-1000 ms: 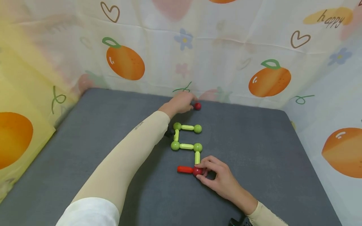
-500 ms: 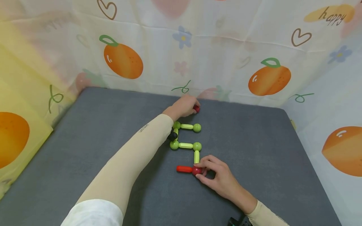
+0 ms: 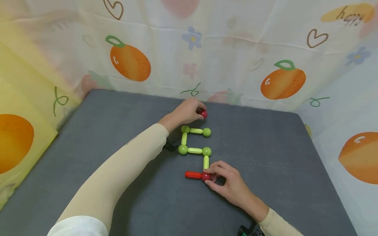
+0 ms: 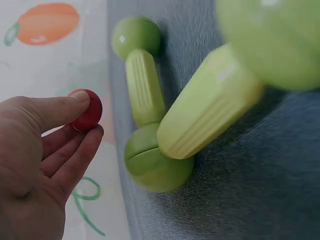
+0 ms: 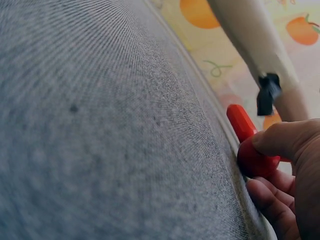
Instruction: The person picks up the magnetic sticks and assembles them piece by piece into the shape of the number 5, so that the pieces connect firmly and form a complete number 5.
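Note:
Near the table's far edge, my left hand point(image 3: 187, 111) pinches a red ball point(image 3: 203, 114) between thumb and fingers; the left wrist view shows the same red ball point(image 4: 89, 111) in the grip. Closer to me, my right hand point(image 3: 228, 182) pinches another red ball point(image 3: 205, 177), from which a red rod point(image 3: 193, 175) points left. A yellow-green rod point(image 3: 206, 162) runs from that ball up to a green ball point(image 3: 206, 151). From there several green balls and yellow-green rods zigzag away, ending in a green ball point(image 3: 206, 132) at the far right of the chain.
The grey tabletop point(image 3: 265, 147) spreads around the chain. A fruit-print curtain point(image 3: 230, 59) rises behind the table's far edge, and a yellow curtain point(image 3: 17, 82) hangs at the left. A dark wrist device point(image 3: 170, 146) on the left arm is close to the chain's left side.
My left hand has reached the loose red ball, taken hold of it and drawn it slightly toward me and left. The right hand keeps its pinch in the same place.

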Tool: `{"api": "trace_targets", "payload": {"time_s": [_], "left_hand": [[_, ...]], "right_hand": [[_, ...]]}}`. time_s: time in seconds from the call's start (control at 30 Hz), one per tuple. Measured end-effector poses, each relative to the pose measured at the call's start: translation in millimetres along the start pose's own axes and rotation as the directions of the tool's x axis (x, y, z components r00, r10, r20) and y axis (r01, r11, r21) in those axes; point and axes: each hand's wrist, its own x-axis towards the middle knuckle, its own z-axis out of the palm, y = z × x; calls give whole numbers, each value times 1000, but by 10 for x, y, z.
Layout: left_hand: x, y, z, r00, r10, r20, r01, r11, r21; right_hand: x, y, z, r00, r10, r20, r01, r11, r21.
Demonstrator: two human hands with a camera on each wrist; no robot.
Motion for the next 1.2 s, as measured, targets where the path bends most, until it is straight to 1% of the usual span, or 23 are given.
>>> {"api": "trace_targets", "payload": {"time_s": [0.1, 0.17, 0.23, 0.33, 0.4, 0.53, 0.63, 0.73, 0.87, 1.03, 1.2], "left_hand": [[-268, -9, -23, 999, -27, -32, 23, 993, -113], [-487, -9, -31, 998, -35, -47, 26, 983, -184], [-716, 2, -46, 998, -38, -58, 23, 973, -231], [-1022, 23, -76, 997, -24, -75, 3, 965, -261], [-1198, 31, -90, 996, -15, -86, -8, 966, -260], [-1477, 28, -79, 994, 33, -104, -56, 972, -229], [-1624, 30, -42, 990, 86, -114, -106, 977, -187], [-1738, 44, 1, 985, 135, -105, -150, 977, -152], [-1855, 62, 54, 984, 163, -66, -171, 973, -152], [-1930, 68, 110, 983, 183, -18, -184, 969, -163], [-1936, 68, 192, 982, 177, 62, -163, 968, -190]], "right_hand": [[18, 5, 12, 1000, -3, 11, 3, 1000, -2], [24, 5, 17, 1000, -7, 16, 7, 1000, 1], [24, 3, 18, 1000, -15, 18, 15, 1000, 2], [23, -5, 6, 1000, -21, 16, 21, 1000, 0], [23, -12, -2, 1000, -17, 16, 17, 1000, -3], [16, -14, -7, 1000, -9, 13, 9, 1000, -3], [10, -10, -2, 1000, -18, 4, 18, 1000, -1], [4, -11, 0, 1000, -25, -3, 25, 1000, 1], [-5, -16, -1, 1000, -29, -5, 29, 1000, 4], [-10, -13, -8, 999, -31, -10, 31, 1000, -2], [0, -12, -11, 999, -34, -7, 34, 999, -2]]}}
